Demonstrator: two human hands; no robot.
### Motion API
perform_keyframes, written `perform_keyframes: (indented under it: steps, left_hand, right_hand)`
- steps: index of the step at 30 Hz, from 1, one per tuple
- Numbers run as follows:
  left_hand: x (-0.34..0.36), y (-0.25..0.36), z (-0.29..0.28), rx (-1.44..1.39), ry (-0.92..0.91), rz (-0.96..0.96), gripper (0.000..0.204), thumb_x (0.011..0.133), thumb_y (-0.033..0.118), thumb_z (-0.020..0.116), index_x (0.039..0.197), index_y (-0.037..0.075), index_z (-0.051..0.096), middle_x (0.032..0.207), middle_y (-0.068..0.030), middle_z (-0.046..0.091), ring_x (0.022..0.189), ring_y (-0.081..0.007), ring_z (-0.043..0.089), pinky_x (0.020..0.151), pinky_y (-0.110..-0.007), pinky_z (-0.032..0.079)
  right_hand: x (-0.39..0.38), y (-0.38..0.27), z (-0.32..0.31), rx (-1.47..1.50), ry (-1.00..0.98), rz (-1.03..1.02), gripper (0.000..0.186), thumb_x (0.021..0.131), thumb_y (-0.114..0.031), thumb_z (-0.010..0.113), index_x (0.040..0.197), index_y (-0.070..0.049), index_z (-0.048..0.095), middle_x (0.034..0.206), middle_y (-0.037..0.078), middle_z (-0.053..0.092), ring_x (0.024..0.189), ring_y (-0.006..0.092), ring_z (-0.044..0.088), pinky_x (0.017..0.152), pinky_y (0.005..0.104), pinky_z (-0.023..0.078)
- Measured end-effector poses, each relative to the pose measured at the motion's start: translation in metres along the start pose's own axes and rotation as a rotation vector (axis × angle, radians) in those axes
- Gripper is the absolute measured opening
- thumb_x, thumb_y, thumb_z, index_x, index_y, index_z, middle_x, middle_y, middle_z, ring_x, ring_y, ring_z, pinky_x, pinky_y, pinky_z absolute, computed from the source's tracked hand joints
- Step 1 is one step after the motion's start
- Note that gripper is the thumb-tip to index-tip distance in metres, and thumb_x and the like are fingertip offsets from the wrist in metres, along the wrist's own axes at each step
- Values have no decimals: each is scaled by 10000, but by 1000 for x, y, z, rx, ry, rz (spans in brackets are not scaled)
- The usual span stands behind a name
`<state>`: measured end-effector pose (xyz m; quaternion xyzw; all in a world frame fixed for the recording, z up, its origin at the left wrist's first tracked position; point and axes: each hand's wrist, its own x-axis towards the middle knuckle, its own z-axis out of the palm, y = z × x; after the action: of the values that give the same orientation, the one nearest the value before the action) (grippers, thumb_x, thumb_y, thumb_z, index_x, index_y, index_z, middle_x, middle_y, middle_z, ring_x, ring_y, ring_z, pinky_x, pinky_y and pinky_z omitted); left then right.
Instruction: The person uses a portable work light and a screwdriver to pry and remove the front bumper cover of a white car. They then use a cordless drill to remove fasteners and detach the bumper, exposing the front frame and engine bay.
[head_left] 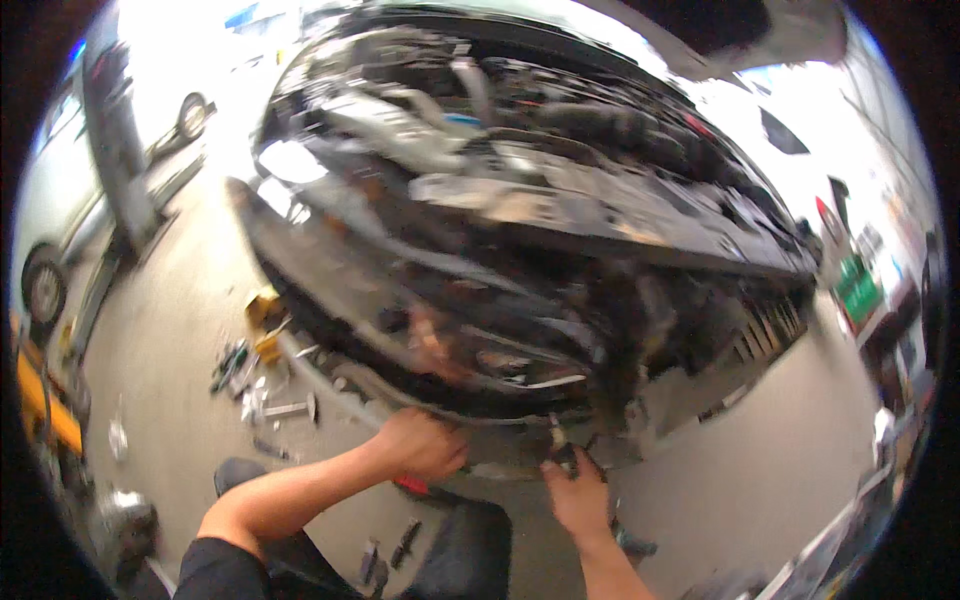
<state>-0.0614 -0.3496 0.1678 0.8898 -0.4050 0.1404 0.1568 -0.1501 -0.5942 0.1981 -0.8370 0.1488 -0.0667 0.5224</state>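
Observation:
The opened-up front end of a car fills the view, its front cover off and the engine bay showing. My left hand is closed at the lower front edge of the car. Whatever its curled fingers hold, if anything, is hidden. My right hand is closed around a slim hand tool, dark at the grip with a lighter shaft pointing up at the car's lower edge. Motion blur hides the tool's exact kind. Below my left hand, a red object shows beside my knee.
Loose tools and parts lie on the floor at left, near a yellow object and a T-shaped metal piece. Dark tools lie between my legs. A lift post stands at far left; green containers are at right.

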Motion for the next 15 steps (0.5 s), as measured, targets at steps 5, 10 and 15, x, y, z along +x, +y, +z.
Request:
perform_keyframes:
  steps: [5,10,15]
  left_hand:
    - [10,14,8,-182,-84,-57,285,847,361,572,754,94,610,638,-128,600,580,-361,606,520,-486,486]
    - [-43,-7,-11,-353,238,-108,304,851,352,594,964,69,603,856,-163,624,833,-374,597,748,-485,484]
    - [-80,-50,-29,-106,249,-65,362,759,336,692,999,82,594,942,-93,603,993,-281,562,981,-459,374]
  right_hand:
    - [16,-5,-14,985,-437,651,221,942,-310,568,998,-96,569,590,-3,437,468,86,377,393,252,300]
    - [22,9,14,-64,-31,273,359,925,-379,578,1056,-45,576,697,44,503,563,151,482,452,301,363]
    - [34,34,-2,-554,108,-125,301,937,-336,552,976,-38,576,684,71,541,549,182,494,488,308,383]
